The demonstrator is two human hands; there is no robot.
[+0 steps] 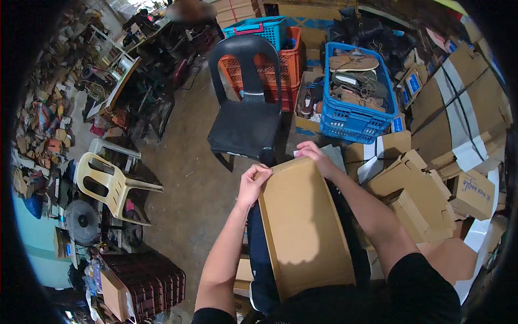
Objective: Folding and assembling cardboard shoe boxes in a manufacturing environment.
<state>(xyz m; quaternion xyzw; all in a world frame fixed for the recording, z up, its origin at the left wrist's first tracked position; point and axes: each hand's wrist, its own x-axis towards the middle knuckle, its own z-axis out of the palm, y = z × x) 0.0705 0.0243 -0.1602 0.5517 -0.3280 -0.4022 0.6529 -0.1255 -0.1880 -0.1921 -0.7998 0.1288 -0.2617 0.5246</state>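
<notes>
A shallow, open-topped brown cardboard box [305, 227] lies across my lap, its long sides running away from me and its inside facing up. Nothing lies inside it; a shadow falls over its right part. My left hand [253, 184] pinches the far left corner, thumb and fingers at the rim. At the far right corner, my right hand [317, 157] curls its fingers over the far wall, with part of the grip hidden behind the cardboard. Both forearms reach forward along the box's sides.
Ahead stands a black plastic chair [245, 127], with an orange crate [253, 70] behind it. A blue crate [356, 116] of shoes stands right of that. Flattened and folded cartons [413, 202] crowd my right. A cream chair [105, 183], fan [82, 222] and dark red crate [154, 286] stand left.
</notes>
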